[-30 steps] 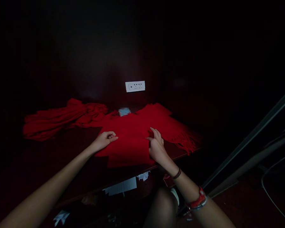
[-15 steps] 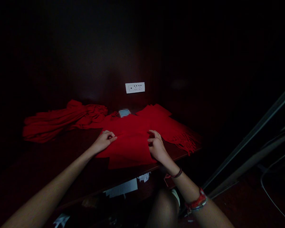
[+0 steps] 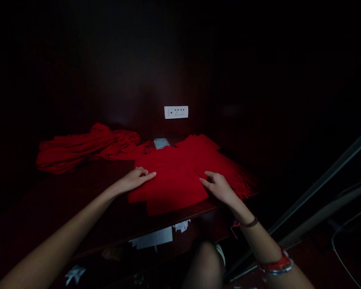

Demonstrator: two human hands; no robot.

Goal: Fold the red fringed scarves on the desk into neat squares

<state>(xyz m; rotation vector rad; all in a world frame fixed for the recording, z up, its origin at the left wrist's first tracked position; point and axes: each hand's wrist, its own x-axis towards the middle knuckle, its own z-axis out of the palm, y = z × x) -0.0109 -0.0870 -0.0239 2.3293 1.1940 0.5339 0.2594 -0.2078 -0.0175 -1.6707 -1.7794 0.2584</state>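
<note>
A red fringed scarf (image 3: pixel 174 188) lies folded flat on the dark wooden shelf (image 3: pixel 90 208), its near edge close to the shelf's front. At the scarf's left side rests my left hand (image 3: pixel 134 179), thumb stretched out over the cloth, the other fingers partly hidden behind it. By the right side is my right hand (image 3: pixel 219 186), with thumb and fingers apart and no cloth between them. More red fringed cloth (image 3: pixel 225 164) spreads behind and to the right of it. Further left, a loose heap of red scarves (image 3: pixel 84 148) lies crumpled.
A white socket panel (image 3: pixel 176 112) is on the dark back wall. A blurred pale blue item (image 3: pixel 161 143) lies behind the scarf. Papers (image 3: pixel 153 239) show below the shelf edge. My knee (image 3: pixel 207 265) is under it. A pale cable (image 3: pixel 339 257) hangs at right.
My right hand has moved right, off the folded part, and its fingers have spread. My left thumb has stretched out further across the scarf. The view has shifted slightly.
</note>
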